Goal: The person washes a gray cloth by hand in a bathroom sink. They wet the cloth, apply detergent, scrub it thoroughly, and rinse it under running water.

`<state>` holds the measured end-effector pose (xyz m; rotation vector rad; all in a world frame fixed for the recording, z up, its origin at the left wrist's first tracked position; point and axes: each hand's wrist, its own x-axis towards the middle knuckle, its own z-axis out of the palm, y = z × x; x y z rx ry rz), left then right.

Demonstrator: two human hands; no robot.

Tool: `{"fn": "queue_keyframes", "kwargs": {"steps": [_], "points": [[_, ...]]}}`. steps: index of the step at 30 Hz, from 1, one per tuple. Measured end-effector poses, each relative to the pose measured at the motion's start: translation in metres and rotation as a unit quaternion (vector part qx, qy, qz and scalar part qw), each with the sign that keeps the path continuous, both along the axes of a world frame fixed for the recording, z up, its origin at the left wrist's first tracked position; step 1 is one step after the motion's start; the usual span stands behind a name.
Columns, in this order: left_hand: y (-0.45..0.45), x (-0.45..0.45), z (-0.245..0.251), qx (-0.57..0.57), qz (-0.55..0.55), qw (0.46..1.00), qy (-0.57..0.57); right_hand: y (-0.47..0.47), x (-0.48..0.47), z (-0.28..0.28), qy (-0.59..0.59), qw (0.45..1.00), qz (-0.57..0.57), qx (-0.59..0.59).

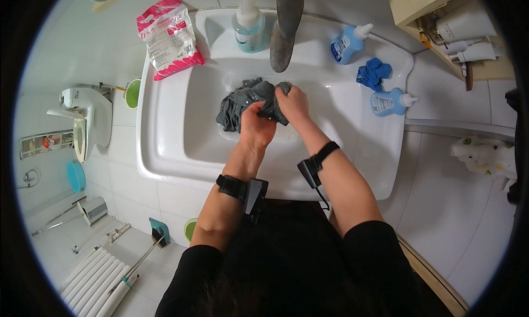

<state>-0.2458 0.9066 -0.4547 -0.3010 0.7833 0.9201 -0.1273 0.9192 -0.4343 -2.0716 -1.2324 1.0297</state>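
A wet, dark grey cloth (244, 104) lies bunched in the basin of a white ceramic washbasin (165, 168), with suds around it. My left hand (258, 124) grips the cloth's right part from below, thumb on top. Just to its right, my right hand (293, 104) is closed on the cloth's right end. Above the basin hangs a dull grey metal faucet (284, 36), and no water stream shows from it. The cloth hides some of my fingertips.
Behind the basin stand a pump bottle of blue liquid (249, 31) and a pink-and-white plastic packet (169, 40). On the right rim are a blue squeeze bottle (345, 46), a crumpled blue cloth (373, 74) and another squeeze bottle (388, 102). An open shelf (438, 7) overhangs the upper right.
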Motion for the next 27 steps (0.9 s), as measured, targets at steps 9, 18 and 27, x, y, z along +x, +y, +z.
{"fn": "queue_keyframes", "kwargs": {"steps": [9,18,27], "points": [[-0.017,-0.026,0.004,0.046,0.006,0.998,0.042,-0.021,-0.039,0.011,-0.034,0.998,0.054,-0.002],[0.021,-0.046,0.003,0.109,-0.087,0.930,0.339,-0.023,0.058,-0.030,-0.299,0.938,0.165,-0.061],[-0.023,-0.014,-0.034,-0.032,-0.226,0.946,0.228,-0.043,0.039,-0.035,-0.411,0.809,0.403,-0.116]]}}
